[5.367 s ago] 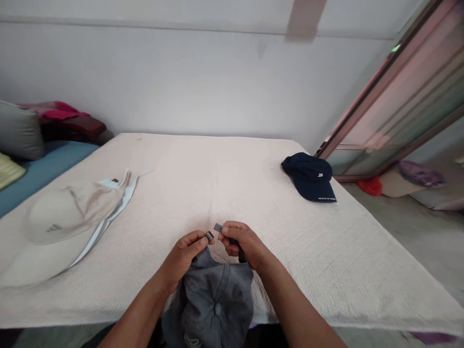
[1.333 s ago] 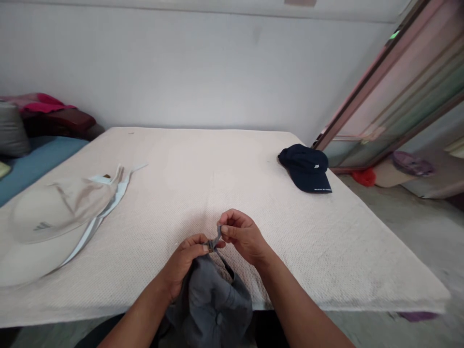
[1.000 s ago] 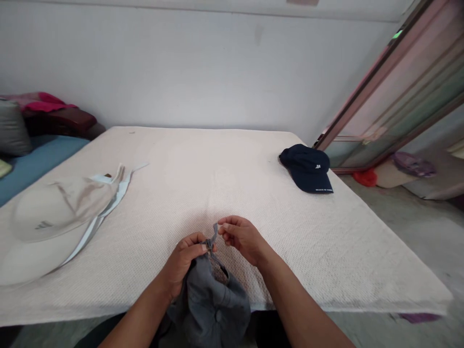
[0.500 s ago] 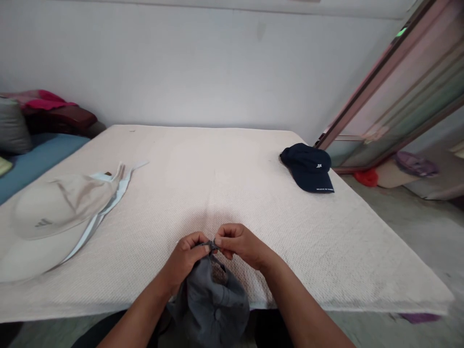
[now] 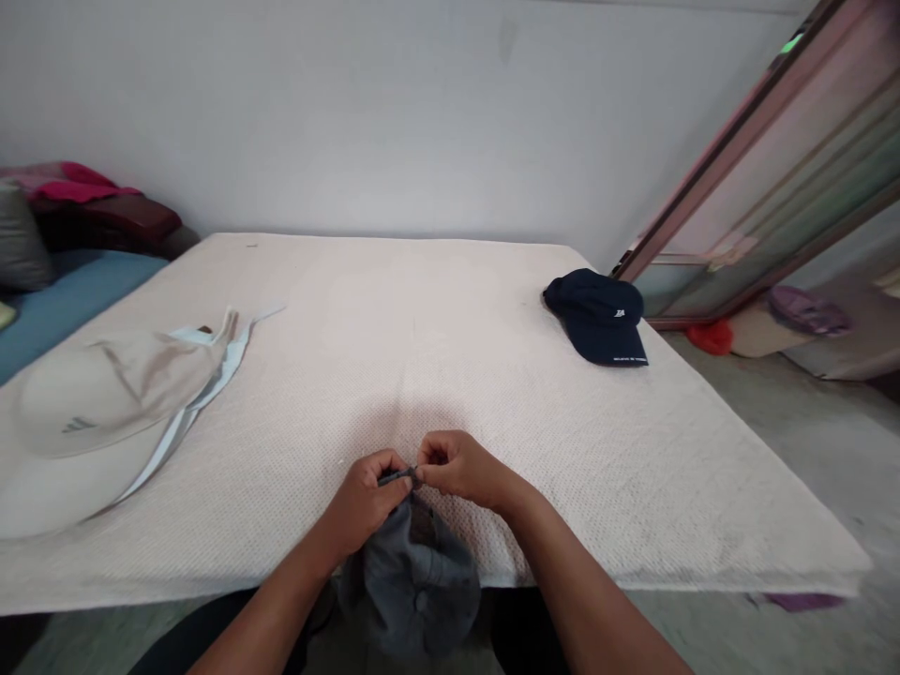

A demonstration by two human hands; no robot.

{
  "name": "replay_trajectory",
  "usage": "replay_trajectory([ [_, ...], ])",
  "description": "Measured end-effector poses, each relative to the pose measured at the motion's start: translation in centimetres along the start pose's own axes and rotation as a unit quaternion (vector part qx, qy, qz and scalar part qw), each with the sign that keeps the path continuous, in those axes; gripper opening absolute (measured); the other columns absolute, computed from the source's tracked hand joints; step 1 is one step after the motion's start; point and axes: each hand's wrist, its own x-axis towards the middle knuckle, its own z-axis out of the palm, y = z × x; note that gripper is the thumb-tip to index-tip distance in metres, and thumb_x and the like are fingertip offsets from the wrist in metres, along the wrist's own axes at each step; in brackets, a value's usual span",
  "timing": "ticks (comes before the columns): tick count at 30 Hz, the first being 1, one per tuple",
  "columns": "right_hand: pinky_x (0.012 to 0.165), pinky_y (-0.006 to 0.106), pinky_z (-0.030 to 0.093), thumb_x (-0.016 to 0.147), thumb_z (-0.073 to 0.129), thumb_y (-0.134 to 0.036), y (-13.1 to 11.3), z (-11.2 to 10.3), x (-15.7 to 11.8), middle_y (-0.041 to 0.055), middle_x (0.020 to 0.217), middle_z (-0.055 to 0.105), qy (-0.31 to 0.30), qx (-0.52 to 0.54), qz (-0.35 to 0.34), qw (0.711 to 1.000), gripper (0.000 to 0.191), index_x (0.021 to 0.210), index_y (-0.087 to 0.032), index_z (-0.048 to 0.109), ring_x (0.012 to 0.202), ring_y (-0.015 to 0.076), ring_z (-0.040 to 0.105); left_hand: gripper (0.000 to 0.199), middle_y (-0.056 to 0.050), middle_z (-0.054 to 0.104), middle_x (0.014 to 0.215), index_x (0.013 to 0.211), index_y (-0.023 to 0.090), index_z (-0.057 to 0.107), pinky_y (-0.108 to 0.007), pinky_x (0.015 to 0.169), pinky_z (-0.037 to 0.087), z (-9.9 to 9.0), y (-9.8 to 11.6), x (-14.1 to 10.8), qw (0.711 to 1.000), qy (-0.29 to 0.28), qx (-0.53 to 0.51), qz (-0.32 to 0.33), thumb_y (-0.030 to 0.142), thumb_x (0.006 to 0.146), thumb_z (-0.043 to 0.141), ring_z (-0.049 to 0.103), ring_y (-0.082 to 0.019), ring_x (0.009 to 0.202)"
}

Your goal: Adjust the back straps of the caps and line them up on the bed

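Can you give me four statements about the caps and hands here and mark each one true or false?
1. The left hand is empty. False: it pinches the strap of the gray cap.
2. The right hand has its fingertips at the strap too. True.
3. The beige cap lies to the right of the navy cap. False: it lies to the left.
4. The navy cap has a small white emblem. True.

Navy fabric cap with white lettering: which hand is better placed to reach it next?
Right hand, probably: the navy cap lies on that side, nearer to it than to the left hand. Both are occupied at the dark grey fabric cap.
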Motion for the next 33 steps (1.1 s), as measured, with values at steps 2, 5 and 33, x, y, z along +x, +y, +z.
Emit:
replay_trajectory([
  [2, 0.047, 0.019, 0.031, 0.069, 0.057, -0.016, 0.0, 0.0, 0.0, -0.0035, 0.057, 0.050, -0.001, -0.010, -0.001, 1.000, 0.006, 0.066, -0.016, 0.052, 0.053, 0.0075, 0.044, 0.018, 0.005, 0.039, 0.059, 0.068, 0.016, 0.052, -0.024, 0.052, 0.027, 0.0, -0.1, 0.0, 1.000, -0.002, 0.009, 0.000, 0.033, 0.074, 0.057, 0.034, -0.010, 0.055],
  [5, 0.048, 0.020, 0.032, 0.068, 0.056, -0.016, 0.0, -0.1, 0.0, -0.0035, 0.057, 0.049, -0.014, -0.002, -0.002, 1.000, 0.005, 0.065, -0.015, 0.052, 0.053, 0.0076, 0.043, 0.019, 0.005, 0.039, 0.060, 0.070, 0.015, 0.053, -0.024, 0.053, 0.027, -0.1, -0.4, 0.0, 1.000, -0.012, 0.014, -0.004, 0.033, 0.073, 0.058, 0.035, -0.010, 0.055],
  [33, 0.046, 0.019, 0.033, 0.066, 0.056, -0.011, 0.0, -0.3, -0.2, -0.0038, 0.058, 0.050, -0.045, 0.022, 0.037, 0.998, 0.006, 0.071, -0.015, 0.055, 0.052, 0.0076, 0.044, 0.024, 0.003, 0.049, 0.065, 0.077, 0.014, 0.059, -0.023, 0.054, 0.030, -0.3, -1.7, 0.4, 0.996, -0.065, -0.028, -0.049, 0.037, 0.073, 0.061, 0.041, -0.010, 0.058],
])
